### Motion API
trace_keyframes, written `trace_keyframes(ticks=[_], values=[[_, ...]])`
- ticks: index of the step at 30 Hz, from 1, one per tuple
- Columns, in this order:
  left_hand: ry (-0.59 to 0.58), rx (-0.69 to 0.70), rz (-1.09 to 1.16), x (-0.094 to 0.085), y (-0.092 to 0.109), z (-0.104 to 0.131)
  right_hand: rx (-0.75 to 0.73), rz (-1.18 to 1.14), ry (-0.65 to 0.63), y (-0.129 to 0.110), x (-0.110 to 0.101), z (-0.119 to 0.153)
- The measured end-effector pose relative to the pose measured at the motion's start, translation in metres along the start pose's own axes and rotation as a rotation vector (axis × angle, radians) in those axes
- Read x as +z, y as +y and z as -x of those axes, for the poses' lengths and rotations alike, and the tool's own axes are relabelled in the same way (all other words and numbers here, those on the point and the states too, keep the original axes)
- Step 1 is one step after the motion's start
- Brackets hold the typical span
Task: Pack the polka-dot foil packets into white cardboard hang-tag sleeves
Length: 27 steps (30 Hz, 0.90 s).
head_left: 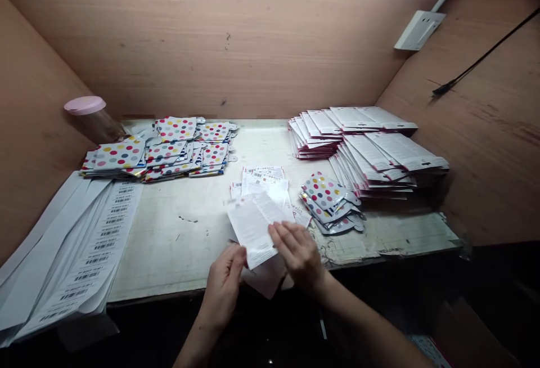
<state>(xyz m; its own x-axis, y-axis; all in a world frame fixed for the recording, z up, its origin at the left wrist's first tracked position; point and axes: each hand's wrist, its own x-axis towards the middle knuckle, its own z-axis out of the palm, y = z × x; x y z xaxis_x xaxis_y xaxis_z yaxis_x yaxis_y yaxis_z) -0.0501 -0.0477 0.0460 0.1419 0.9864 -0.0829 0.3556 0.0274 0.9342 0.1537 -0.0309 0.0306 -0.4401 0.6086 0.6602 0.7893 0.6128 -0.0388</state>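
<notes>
Over the near edge of the table I hold a white printed packet [255,224], tilted, with small text on its face. My left hand [225,278] pinches its lower left corner between thumb and fingers. At its right edge, the fingers of my right hand [297,252] are pressed together on it. Another pale flat piece [268,278] shows below the packet, partly hidden by my right hand. Just behind lie several loose white packets with barcodes [274,185]. Right of them sits a small pile of polka-dot pouches [324,193].
Stacked white packets with red edges [379,143] stand at the back right. More polka-dot pouches [177,148] are piled at the back left, beside a pink-lidded container [86,106]. Barcode label sheets [97,244] hang over the left front edge. Wooden panels [236,64] enclose the table.
</notes>
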Motion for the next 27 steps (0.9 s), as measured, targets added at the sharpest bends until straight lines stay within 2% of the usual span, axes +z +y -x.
trace_keyframes(ticks=[2, 4, 5, 8, 10, 11, 12, 14, 16, 18, 20, 22, 24, 27], values=[[0.163, 0.023, -0.137, 0.004, -0.005, -0.007, -0.008, 0.049, 0.136, 0.045, -0.012, -0.027], [0.328, 0.02, -0.375, 0.013, -0.017, -0.018, 0.051, 0.156, 0.215, 0.108, -0.025, -0.055], [0.369, 0.022, -0.48, 0.019, -0.024, -0.025, 0.095, 0.229, 0.237, 0.143, -0.031, -0.068], [0.402, 0.053, -0.676, 0.037, -0.038, -0.044, 0.328, 0.376, 0.152, 0.239, -0.049, -0.097], [0.403, 0.058, -0.745, 0.045, -0.039, -0.053, 0.468, 0.44, 0.101, 0.277, -0.057, -0.106], [0.403, 0.05, -0.772, 0.046, -0.038, -0.057, 0.517, 0.451, 0.084, 0.284, -0.059, -0.107], [0.403, 0.035, -0.797, 0.047, -0.035, -0.059, 0.552, 0.439, 0.07, 0.282, -0.06, -0.105], [0.418, -0.01, -0.839, 0.045, -0.029, -0.063, 0.577, 0.31, 0.033, 0.252, -0.056, -0.094], [0.461, -0.055, -0.83, 0.041, -0.023, -0.066, 0.558, 0.03, -0.017, 0.196, -0.046, -0.074], [0.498, -0.059, -0.658, 0.034, -0.018, -0.066, 0.564, -0.356, -0.047, 0.127, -0.033, -0.048], [0.49, -0.033, -0.422, 0.027, -0.014, -0.064, 0.723, -0.818, -0.132, 0.061, -0.021, -0.024], [0.431, -0.015, -0.149, 0.023, -0.011, -0.058, 1.019, -1.392, -0.237, 0.009, -0.012, -0.008], [0.383, -0.019, 0.091, 0.022, -0.008, -0.049, 1.267, -1.79, -0.158, -0.023, -0.006, -0.004], [0.31, -0.023, 0.324, 0.027, -0.004, -0.033, 1.468, -2.054, 0.141, -0.042, -0.002, -0.012]])
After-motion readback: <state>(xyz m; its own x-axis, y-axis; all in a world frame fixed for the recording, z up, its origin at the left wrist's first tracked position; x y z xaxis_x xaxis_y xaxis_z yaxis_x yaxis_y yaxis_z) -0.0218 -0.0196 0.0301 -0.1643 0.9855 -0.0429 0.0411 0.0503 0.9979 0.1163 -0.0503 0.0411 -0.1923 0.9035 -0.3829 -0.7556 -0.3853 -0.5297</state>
